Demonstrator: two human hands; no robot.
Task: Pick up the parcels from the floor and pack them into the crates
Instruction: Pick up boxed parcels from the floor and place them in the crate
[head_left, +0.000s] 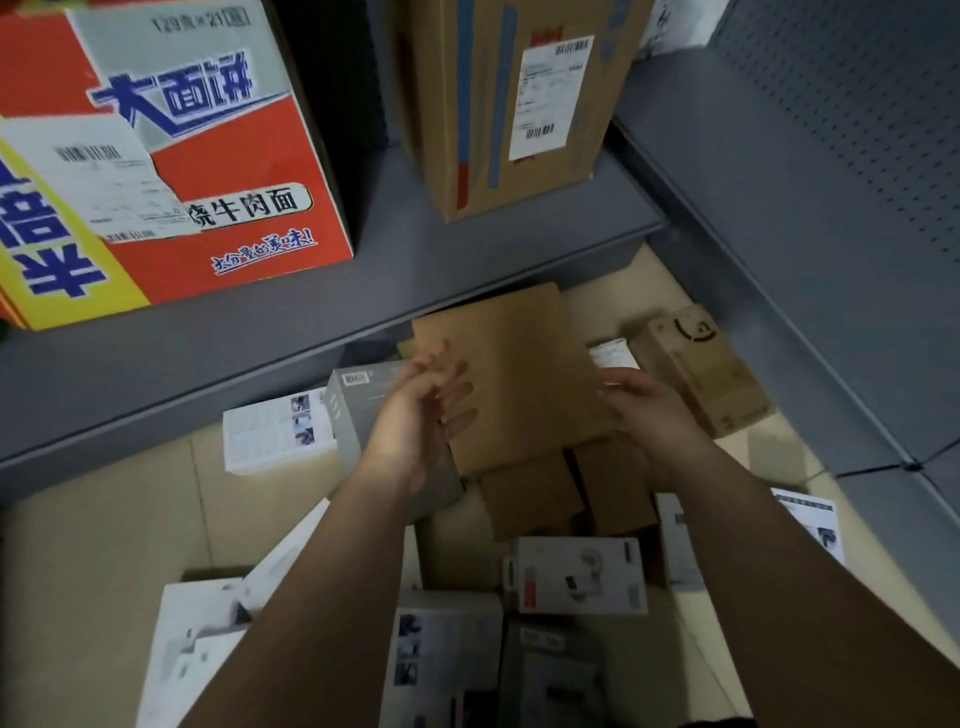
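Both forearms are bare and come in from the bottom edge, rising toward the middle of the frame. The left forearm (311, 571) goes up from the lower left, the right forearm (779, 545) from the lower right. The left hand (421, 415) is at centre, its palm turned to the right and its fingers (457, 389) straight and spread. The right hand (649, 410) is right of centre with its back up and its fingers pointing left, a little bent. The two hands are apart.
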